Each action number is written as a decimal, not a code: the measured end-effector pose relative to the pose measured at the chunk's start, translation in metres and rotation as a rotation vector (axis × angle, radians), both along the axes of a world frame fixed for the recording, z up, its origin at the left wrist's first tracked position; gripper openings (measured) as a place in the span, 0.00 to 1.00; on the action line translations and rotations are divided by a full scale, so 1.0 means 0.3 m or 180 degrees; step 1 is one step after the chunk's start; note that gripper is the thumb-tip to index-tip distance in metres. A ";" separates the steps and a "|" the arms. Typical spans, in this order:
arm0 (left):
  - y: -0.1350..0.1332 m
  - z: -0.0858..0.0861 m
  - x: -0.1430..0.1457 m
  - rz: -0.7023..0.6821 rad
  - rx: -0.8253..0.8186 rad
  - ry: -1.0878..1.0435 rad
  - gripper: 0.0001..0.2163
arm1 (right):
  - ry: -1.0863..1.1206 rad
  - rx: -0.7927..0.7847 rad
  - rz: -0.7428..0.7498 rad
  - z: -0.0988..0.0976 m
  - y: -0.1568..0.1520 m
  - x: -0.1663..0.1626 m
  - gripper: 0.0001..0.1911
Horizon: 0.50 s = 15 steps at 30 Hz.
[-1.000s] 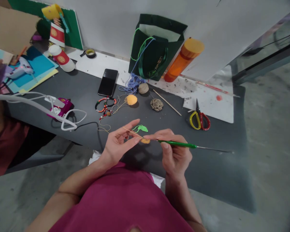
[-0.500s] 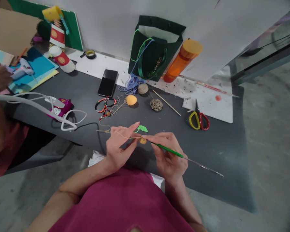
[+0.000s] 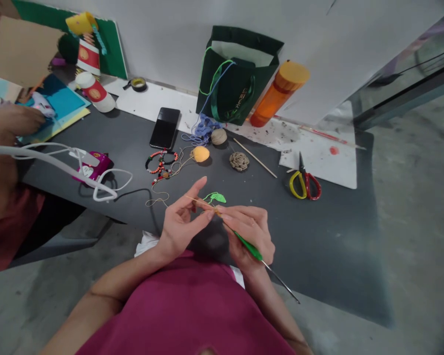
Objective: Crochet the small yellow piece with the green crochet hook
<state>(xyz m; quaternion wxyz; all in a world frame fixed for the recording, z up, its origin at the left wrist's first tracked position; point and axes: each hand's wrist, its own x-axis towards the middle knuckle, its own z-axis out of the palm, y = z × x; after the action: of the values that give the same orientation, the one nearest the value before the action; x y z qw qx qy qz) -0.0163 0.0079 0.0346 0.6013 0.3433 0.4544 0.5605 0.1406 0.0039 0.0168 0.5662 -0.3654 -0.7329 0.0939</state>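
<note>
My right hand (image 3: 249, 234) is closed around a crochet hook with a green grip (image 3: 248, 246); its bare metal end slants down to the right. My left hand (image 3: 187, 214) pinches a small orange-yellow crochet piece between thumb and finger, mostly hidden by my fingers, while its index finger points up with yarn (image 3: 198, 201) over it. The fingertips of both hands meet at the hook's tip. Just beyond them lies a bright green crocheted leaf (image 3: 218, 197). Farther back are a yellow yarn ball (image 3: 201, 154), a beige crocheted flower (image 3: 239, 161) and a beige ball (image 3: 218, 136).
Scissors (image 3: 304, 182) and a thin stick (image 3: 255, 158) lie to the right. Behind stand a dark green paper bag (image 3: 222, 69) and an orange bottle (image 3: 277, 93). A phone (image 3: 165, 127) and beaded bracelets (image 3: 159, 162) lie left of centre. At far left a co-worker's hand (image 3: 22, 120) reaches over coloured paper.
The crochet hook has swung to a steeper slant, its free end lower and nearer my body, as my right hand turned. My left index finger has lifted. The co-worker's hand moved right.
</note>
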 end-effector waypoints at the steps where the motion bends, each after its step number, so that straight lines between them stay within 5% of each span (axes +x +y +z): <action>1: 0.004 -0.001 0.002 -0.0125 -0.0199 -0.0303 0.29 | 0.0006 0.0057 0.0000 -0.005 0.004 -0.005 0.26; 7: 0.018 0.004 0.006 -0.0758 -0.1185 -0.1593 0.25 | 0.0549 0.0002 0.0044 -0.028 0.008 -0.039 0.21; 15: 0.029 0.009 -0.005 -0.0709 -0.1322 -0.1690 0.24 | 0.1680 -0.0799 -0.0226 -0.046 -0.016 -0.046 0.06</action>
<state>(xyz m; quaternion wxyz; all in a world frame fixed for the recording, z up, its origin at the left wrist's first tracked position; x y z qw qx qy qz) -0.0179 0.0167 0.0375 0.8128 0.1035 0.3463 0.4568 0.1268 -0.0008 0.0030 0.6906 -0.4208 -0.5297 0.2559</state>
